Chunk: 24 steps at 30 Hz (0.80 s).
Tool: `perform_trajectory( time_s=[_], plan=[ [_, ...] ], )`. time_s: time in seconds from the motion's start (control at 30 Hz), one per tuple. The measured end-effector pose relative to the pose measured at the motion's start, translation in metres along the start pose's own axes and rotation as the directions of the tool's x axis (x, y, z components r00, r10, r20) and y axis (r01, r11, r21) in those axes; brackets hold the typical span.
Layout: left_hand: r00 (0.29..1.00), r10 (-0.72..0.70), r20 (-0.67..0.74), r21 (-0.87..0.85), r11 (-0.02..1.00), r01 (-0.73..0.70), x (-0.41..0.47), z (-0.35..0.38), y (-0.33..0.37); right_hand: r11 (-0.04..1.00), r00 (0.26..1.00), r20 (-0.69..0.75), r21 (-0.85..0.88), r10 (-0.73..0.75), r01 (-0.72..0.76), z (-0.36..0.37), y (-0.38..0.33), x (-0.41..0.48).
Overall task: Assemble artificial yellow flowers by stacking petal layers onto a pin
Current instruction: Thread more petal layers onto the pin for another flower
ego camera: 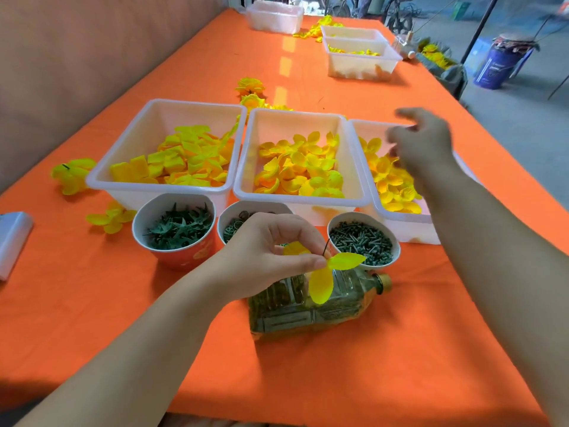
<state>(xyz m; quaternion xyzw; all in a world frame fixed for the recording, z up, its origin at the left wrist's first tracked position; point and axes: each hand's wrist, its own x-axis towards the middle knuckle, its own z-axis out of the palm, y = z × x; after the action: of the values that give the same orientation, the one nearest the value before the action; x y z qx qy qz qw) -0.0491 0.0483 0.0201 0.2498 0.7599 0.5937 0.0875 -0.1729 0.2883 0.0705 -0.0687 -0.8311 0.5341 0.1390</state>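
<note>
Two hands: left hand [264, 257] fingers [304, 262] pinch the petalled pin [326, 247]; right hand [421, 143] hovers over a tray [409, 229], fingers loosely open.

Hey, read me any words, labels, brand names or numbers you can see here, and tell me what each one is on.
Nothing here can be read clearly.
Blue drum: white print, too blurred to read.
Clear bottle lying on its side: a label shows, but no letters are legible.
Red cup: a pale marking on its wall, too small to read.
</note>
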Motion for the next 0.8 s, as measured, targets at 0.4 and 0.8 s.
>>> perform_trajectory(
  time_s=[0.4,0.8],
  plan=[
    [0.998,-0.056,0.022,0.209,0.977,0.051,-0.001,-0.003,0.008,0.775,0.910,0.385,-0.523,-0.156,0.354,0.062,0.019,-0.009],
    [0.962,-0.274,-0.004,-0.046,0.961,0.273,-0.007,-0.012,0.014,0.826,0.878,0.464,-0.443,-0.120,0.347,0.037,0.009,-0.033]
  ],
)
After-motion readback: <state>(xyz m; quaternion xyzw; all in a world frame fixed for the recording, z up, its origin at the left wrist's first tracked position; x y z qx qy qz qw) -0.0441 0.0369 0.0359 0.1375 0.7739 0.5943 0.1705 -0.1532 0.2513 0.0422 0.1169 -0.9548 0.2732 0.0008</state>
